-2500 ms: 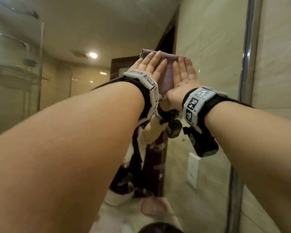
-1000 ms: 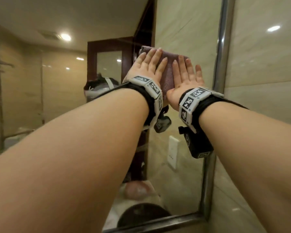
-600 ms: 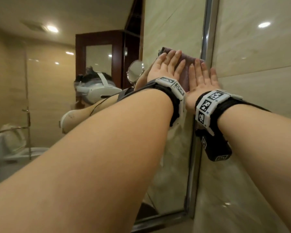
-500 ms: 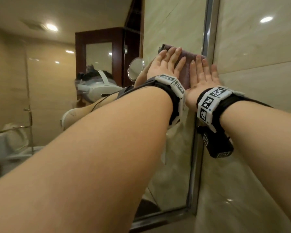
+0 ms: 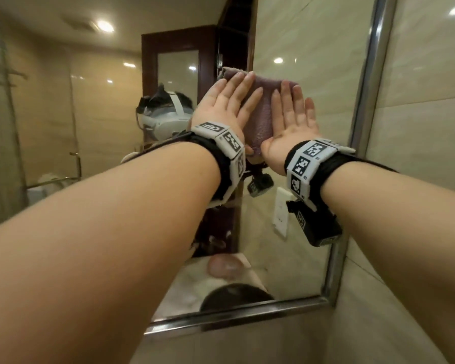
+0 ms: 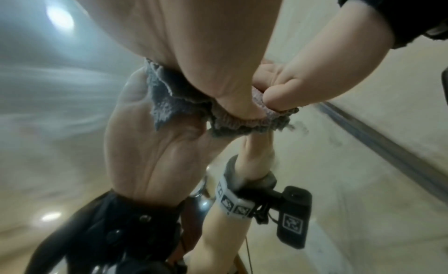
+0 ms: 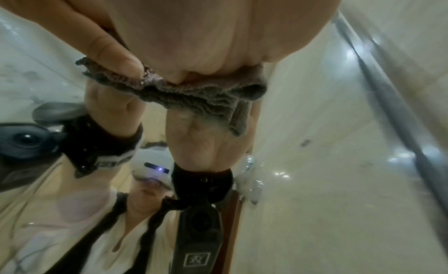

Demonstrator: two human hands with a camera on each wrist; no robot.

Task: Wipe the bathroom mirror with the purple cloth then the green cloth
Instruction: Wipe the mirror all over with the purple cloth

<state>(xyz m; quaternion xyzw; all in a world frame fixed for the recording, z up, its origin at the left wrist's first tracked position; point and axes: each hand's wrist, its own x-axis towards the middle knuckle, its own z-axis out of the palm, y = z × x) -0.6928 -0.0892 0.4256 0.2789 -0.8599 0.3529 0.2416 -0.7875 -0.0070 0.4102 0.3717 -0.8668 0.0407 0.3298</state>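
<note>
Room: beige tiled bathroom, mirror point(image 5: 313, 74) with metal frame point(image 5: 363, 82) at its right and bottom edges.
Cloth: purple cloth point(image 5: 260, 111) flat on the glass, near the right frame.
Hands: left hand point(image 5: 226, 106) and right hand point(image 5: 292, 122) side by side, fingers straight, pressing it.
Next: unwiped glass probably lies left.
Green cloth: not visible.

Much of the purple cloth point(image 5: 258, 119) is covered by the left hand point(image 5: 226, 106) and right hand point(image 5: 290, 119) pressed flat on it. The mirror point(image 5: 313, 74) is cut off by the picture's upper and left edges. In the left wrist view, the glass left of the hand is blurred.
</note>
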